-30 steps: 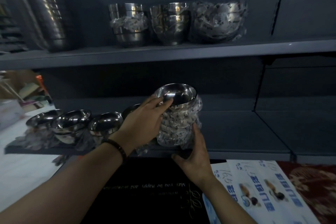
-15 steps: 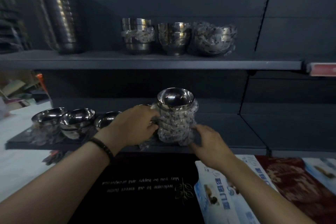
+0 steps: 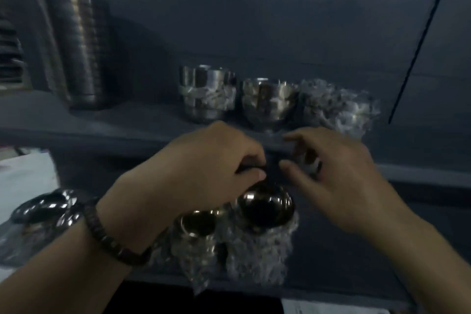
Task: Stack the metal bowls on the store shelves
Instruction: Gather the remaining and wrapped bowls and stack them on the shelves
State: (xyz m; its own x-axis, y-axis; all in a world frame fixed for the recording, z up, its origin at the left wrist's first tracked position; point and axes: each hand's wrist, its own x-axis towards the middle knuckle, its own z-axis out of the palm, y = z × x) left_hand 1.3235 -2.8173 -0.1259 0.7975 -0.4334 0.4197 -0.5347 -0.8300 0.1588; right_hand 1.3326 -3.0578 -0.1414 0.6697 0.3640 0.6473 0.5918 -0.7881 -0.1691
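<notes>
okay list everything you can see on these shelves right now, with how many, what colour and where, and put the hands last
Wrapped stack of metal bowls: one, silver in clear plastic, lower shelf front, below the hands.
Shorter wrapped stack: one, silver, touching its left side.
Loose bowls: blurred, count unclear, silver, lower shelf left.
Bowl stacks: three, silver, upper shelf, rightmost fully wrapped.
Tall nested stack: one, dull silver, upper shelf left.
Left hand: dark bracelet, fingers curled, above the wrapped stack.
Right hand: fingers spread, beside it.

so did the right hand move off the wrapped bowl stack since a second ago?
Yes. The right hand has left the wrapped bowl stack and risen to the upper shelf edge; the stack sits on the lower shelf.
</notes>
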